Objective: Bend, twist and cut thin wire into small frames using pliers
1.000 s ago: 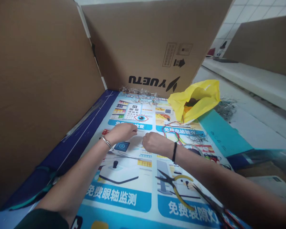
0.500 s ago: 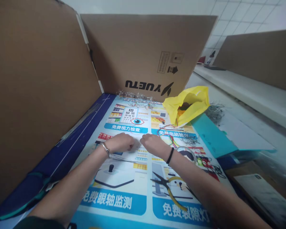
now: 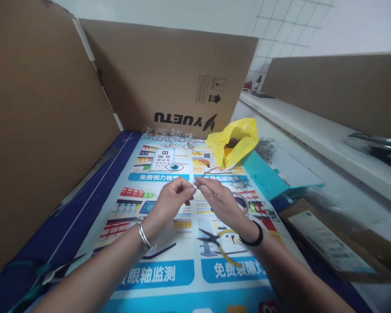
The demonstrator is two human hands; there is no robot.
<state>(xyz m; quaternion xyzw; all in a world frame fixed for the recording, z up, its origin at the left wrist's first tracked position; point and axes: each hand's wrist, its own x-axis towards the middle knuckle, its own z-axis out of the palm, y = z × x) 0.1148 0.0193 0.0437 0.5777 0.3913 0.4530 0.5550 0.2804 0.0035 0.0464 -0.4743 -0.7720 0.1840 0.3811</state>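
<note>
Two hands nearly meet above a printed sheet

In the head view, the person's left hand (image 3: 174, 200) and right hand (image 3: 223, 202) face each other over the middle of the printed sheet (image 3: 169, 300), fingertips very near one another. The left hand is half curled, thumb close to the forefinger. The right hand has its fingers stretched fairly straight and close together, its thumb hidden. Whether either pinches something fine cannot be told. The left wrist bears a silver bangle (image 3: 144, 236), the right a black wristband (image 3: 256, 234).

Needle-nose pliers (image 3: 216, 239) with yellow handles lie on the sheet below the right hand, jaws parted and pointing left. A red cord (image 3: 211, 171) lies just beyond the right fingertips, near a yellow bag (image 3: 217, 144) that gapes open. A clear ring (image 3: 245, 202) is partly hidden by the right hand, with a tangle of dark cords (image 3: 270, 214) to its right. Silvery wire (image 3: 169, 132) lies along the foot of a cardboard panel (image 3: 169, 65) printed with an upside-down "YUETU"
</note>
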